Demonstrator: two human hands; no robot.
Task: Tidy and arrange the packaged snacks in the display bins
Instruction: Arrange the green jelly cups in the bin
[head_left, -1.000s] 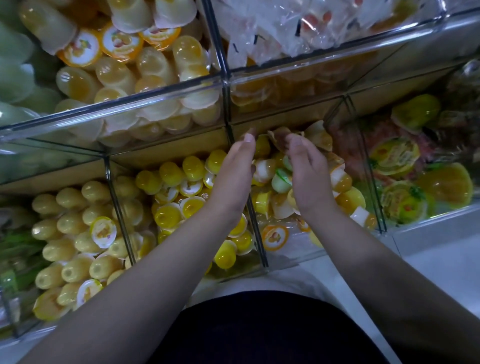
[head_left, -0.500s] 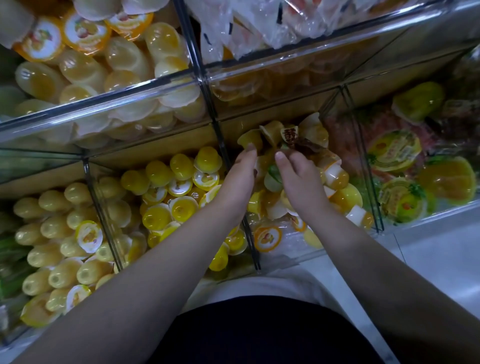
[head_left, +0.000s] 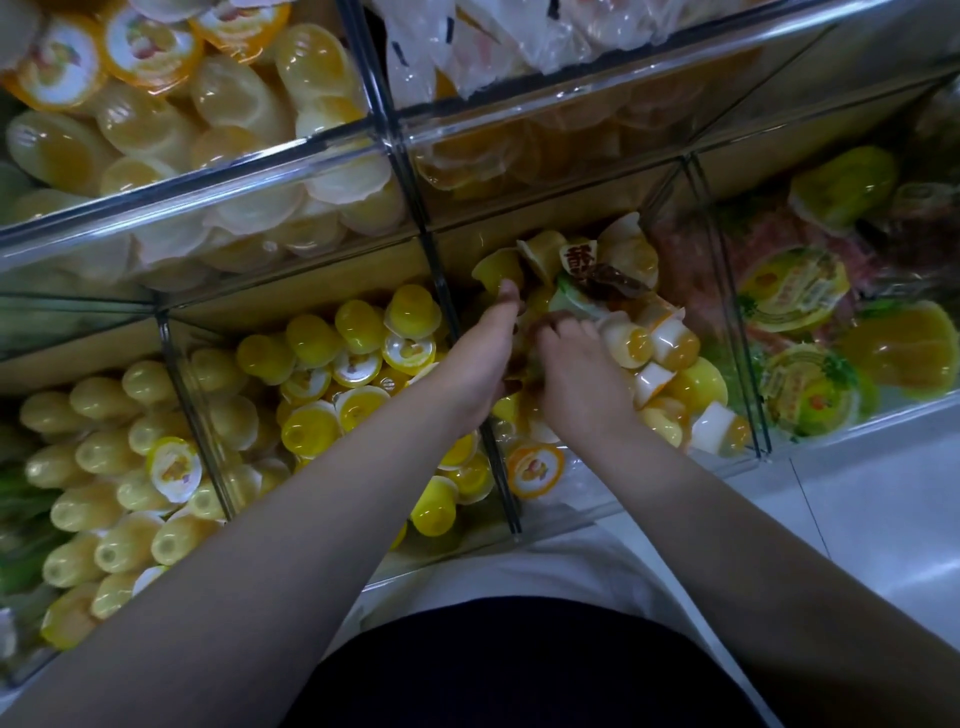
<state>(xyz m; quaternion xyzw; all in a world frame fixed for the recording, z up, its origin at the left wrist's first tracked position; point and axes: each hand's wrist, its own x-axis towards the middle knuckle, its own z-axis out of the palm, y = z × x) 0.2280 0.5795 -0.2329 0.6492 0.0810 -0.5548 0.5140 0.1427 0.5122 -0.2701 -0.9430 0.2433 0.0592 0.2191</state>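
Middle bin (head_left: 613, 499) of mixed jelly cups (head_left: 670, 348): left hand (head_left: 480, 358), fingers straight, presses into the pile; right hand (head_left: 576, 379), just beside it, curls among the cups, its grip indiscernible.

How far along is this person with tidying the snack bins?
Done, it seems: the pale cups in the bin at left lie in fairly neat rows. In hand: the left hand and right hand are both down in the mixed cups; whether they grip any is hidden. Left: that pile is jumbled, and the yellow cups next door lie every which way.
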